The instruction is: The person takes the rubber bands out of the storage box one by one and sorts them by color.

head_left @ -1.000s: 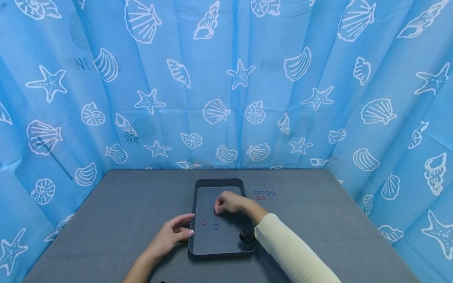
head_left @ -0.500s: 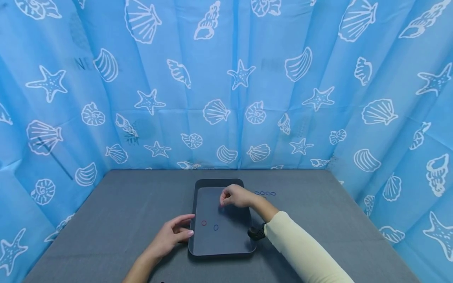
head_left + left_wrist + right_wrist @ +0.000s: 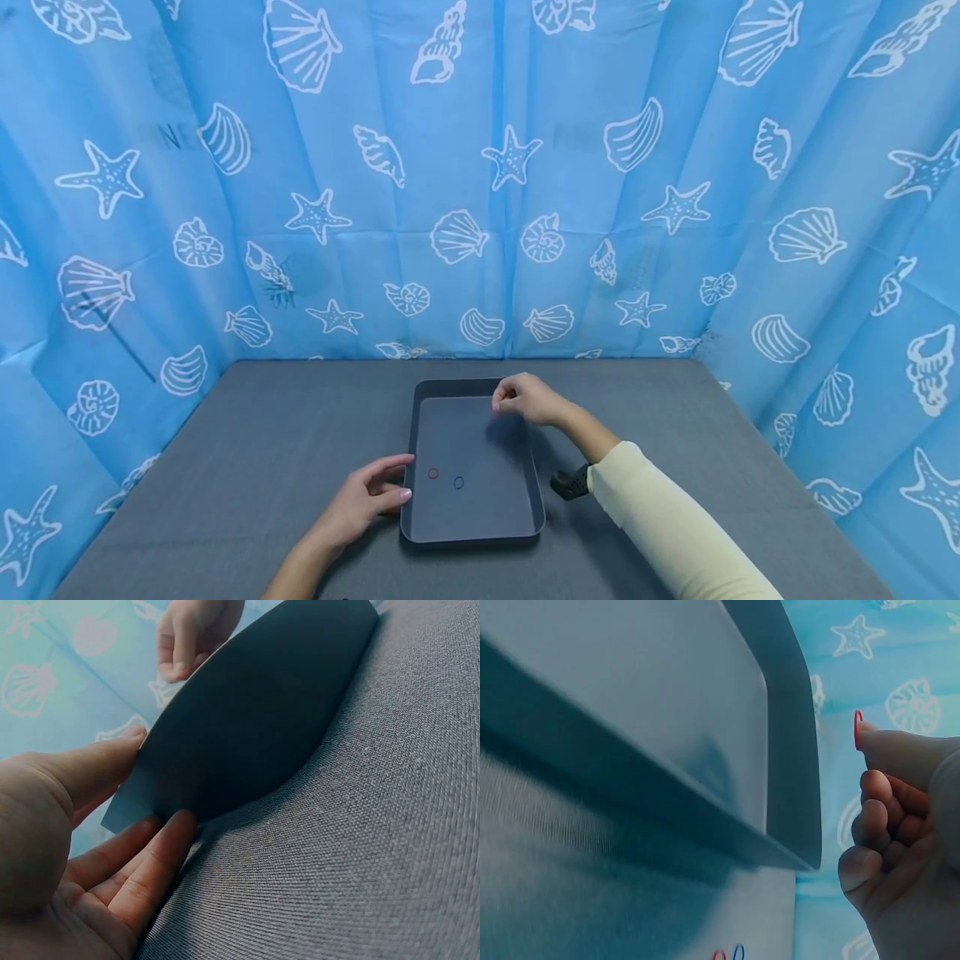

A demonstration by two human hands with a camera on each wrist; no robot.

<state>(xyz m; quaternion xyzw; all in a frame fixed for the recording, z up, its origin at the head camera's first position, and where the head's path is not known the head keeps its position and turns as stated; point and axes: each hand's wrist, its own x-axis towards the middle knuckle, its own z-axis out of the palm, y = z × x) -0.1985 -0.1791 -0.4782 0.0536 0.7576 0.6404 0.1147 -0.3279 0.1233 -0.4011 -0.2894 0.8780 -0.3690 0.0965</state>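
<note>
My right hand [image 3: 531,400] is raised above the back right corner of a dark grey tray [image 3: 472,433]. Between its thumb and index finger it pinches a small red rubber band [image 3: 858,730], which sticks up past the thumb tip in the right wrist view. My left hand [image 3: 366,492] rests against the tray's left side, its fingers [image 3: 150,881] touching the outer wall and one digit at the rim. Another red rubber band [image 3: 433,473] and a blue rubber band [image 3: 459,482] lie side by side on the tray floor, left of centre.
Beyond the tray's right side, a red loop [image 3: 718,955] and a blue loop [image 3: 739,952] lie on the table, cut off by the right wrist view's edge. A grey cloth [image 3: 315,417] covers the table. A blue shell-patterned curtain [image 3: 480,275] hangs behind and along both sides.
My right hand has risen from the middle of the tray toward its back right corner, carrying the red rubber band. The left hand and the tray have stayed put.
</note>
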